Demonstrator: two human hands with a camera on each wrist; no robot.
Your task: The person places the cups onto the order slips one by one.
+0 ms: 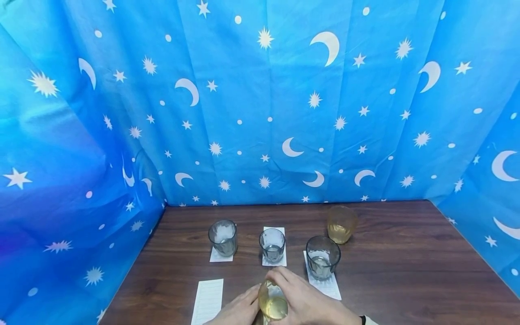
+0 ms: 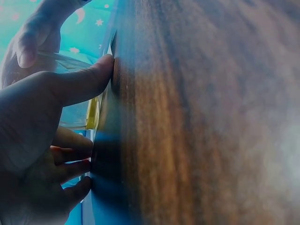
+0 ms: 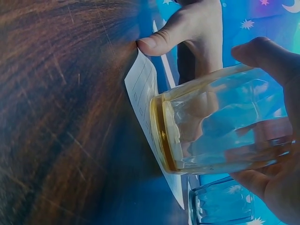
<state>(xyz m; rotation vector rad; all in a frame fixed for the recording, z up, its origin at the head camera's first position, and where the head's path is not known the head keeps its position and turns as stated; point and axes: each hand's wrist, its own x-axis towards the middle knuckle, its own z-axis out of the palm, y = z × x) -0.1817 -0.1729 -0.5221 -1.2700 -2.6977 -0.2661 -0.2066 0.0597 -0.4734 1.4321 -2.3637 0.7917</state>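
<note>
My right hand [image 1: 304, 298] grips a clear amber-tinted glass tumbler [image 1: 274, 308] near the table's front edge, its fingers and thumb round the upper part. In the right wrist view the tumbler's thick base [image 3: 164, 136] meets a white printed paper slip [image 3: 141, 84]; whether its whole base rests there I cannot tell. Beside the tumbler is my left hand [image 1: 239, 308]. Its extended thumb [image 3: 149, 44] touches the table at the slip's corner. In the left wrist view, the left fingers [image 2: 75, 173] reach down to the surface, holding nothing visible.
Three grey-tinted tumblers stand on white slips: left [image 1: 224, 239], middle [image 1: 272, 246] and right [image 1: 322, 259]. Behind the right one is another amber tumbler [image 1: 342, 225]. A bare slip [image 1: 208, 300] lies front left. Blue star-patterned cloth [image 1: 268, 99] surrounds the wooden table [image 1: 406, 271].
</note>
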